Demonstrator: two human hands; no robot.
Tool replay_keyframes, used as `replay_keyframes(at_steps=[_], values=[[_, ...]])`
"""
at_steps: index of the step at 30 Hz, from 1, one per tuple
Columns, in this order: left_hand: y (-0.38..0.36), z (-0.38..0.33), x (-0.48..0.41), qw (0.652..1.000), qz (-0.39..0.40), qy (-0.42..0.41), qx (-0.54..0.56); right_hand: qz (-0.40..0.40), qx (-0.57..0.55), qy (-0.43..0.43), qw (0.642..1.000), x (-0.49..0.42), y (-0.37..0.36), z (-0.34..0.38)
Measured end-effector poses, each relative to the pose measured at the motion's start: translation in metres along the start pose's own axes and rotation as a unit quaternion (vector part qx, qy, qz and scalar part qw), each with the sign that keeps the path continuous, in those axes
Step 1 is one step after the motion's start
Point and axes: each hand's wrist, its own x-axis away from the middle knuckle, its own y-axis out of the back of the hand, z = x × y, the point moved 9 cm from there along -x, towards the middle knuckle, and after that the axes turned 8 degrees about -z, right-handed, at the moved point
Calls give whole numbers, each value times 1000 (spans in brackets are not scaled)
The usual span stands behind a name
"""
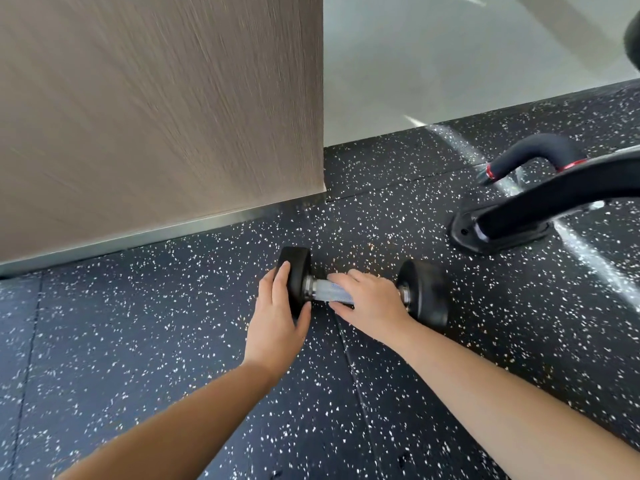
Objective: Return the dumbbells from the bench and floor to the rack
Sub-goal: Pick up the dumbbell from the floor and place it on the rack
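A black dumbbell (pixel 426 289) with a knurled steel handle lies on the speckled rubber floor, a little below the middle of the view. My left hand (pixel 278 317) rests against the outer face of its left head, fingers spread over the rubber. My right hand (pixel 370 299) lies over the handle near the right head, fingers reaching across the bar and curling around it. The dumbbell touches the floor. No rack or bench top is in view.
A tall wood-grain wall panel (pixel 156 116) with a metal skirting stands close behind on the left. A black machine foot (pixel 498 233) and a padded curved handle (pixel 533 154) sit on the floor at the right. Pale smooth flooring lies beyond.
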Motion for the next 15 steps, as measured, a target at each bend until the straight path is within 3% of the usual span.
replay_keyframes(at_steps=[7, 15], values=[[-5, 5, -4, 1000, -5, 25, 11, 109, -39, -15, 993, -16, -10, -5], [-7, 11, -1, 997, 6, 73, 38, 264, -97, -65, 957, -19, -26, -7]])
